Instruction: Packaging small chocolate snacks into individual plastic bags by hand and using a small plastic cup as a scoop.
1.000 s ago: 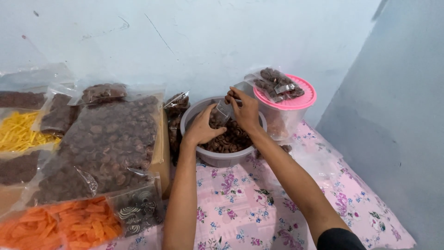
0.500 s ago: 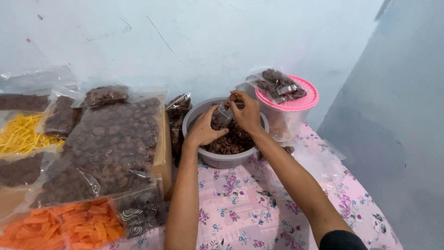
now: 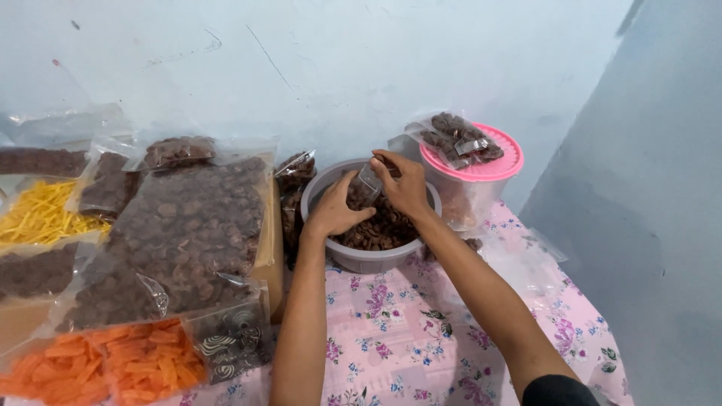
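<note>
A grey plastic bowl [image 3: 359, 259] full of brown round snacks [image 3: 380, 229] stands against the wall. Both my hands are over it. My left hand [image 3: 335, 212] grips the lower part of a small clear plastic bag [image 3: 364, 186] partly filled with the brown snacks. My right hand [image 3: 404, 183] pinches the bag's open top, fingers closed at its mouth.
A clear tub with a pink lid [image 3: 481, 167] stands right of the bowl, with small filled bags [image 3: 457, 139] on top. Large bags of brown snacks [image 3: 184, 229], yellow sticks [image 3: 37, 214] and orange sticks [image 3: 105, 361] lie at left. A pink flowered cloth [image 3: 406, 331] covers the floor.
Both hands stay on the small bag over the bowl; my right hand's fingers have dropped slightly onto the bag's mouth. The view shifted a little.
</note>
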